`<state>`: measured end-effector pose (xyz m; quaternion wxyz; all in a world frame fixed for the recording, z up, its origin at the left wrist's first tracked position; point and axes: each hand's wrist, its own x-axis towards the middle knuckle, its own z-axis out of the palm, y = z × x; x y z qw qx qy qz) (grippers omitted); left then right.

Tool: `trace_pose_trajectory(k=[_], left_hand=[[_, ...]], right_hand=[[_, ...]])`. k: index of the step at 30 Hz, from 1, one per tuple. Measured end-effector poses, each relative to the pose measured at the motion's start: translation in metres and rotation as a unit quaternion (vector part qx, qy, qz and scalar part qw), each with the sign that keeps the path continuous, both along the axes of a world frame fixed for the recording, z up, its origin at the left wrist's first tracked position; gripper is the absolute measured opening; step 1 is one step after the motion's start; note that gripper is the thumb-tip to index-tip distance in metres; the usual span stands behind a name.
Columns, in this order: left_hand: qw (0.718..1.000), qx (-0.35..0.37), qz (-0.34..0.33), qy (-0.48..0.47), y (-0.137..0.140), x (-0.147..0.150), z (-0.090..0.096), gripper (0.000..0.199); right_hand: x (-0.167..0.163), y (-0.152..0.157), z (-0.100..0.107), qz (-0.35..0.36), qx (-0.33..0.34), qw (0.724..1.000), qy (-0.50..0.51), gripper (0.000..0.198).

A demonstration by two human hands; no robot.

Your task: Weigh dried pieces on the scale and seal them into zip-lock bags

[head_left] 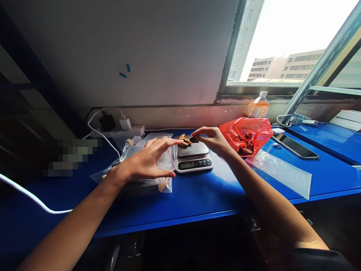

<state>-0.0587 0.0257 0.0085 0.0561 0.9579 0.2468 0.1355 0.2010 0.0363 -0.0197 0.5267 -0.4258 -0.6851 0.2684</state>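
Dried pieces (184, 140) lie in a small heap on the plate of the scale (194, 151), as seen in the head view, the only one I have. My left hand (150, 160) is released, with thumb and fingers spread wide and nothing between them that I can make out; its fingertips reach to the left edge of the heap, and I cannot tell whether they touch it. My right hand (214, 138) bends over the far right of the plate, fingertips drawn close together beside a dark lump (194, 139). Whether I am grasping that lump or it rests on the plate, I cannot tell. Digits on the display (188, 165) are too small to read. Under and behind my left hand are clear bags (165, 161), one with a red strip along its edge; my hand and wrist hide much of them, and the brownish contents are hard to name. To the right of my right hand, a red bag (265, 128) gapes, with darker pieces (246, 147) showing inside, though its folds cover the rest. Partly beneath it lies a flat clear bag (284, 175), and beyond that a phone (296, 146) with a dark screen. Behind the red bag stands a bottle (258, 105), its base hidden. A blurred patch (75, 158) blots out whatever is at the left, and my right sleeve (318, 259) is cut off by the lower edge.
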Motion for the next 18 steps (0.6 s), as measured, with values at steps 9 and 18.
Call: trace_pose_trajectory(k=[9,18], left_hand=[[1.000,-0.007,0.008,0.001,-0.002,0.000,0.002,0.076],[0.996,-0.030,0.066,-0.047,0.002,-0.013,0.006,0.087]], right_hand=[[-0.003,0.007,-0.009,0.012,0.009,1.000,-0.013,0.025],[-0.012,0.044,-0.014,-0.033,0.052,0.996,-0.062,0.016]])
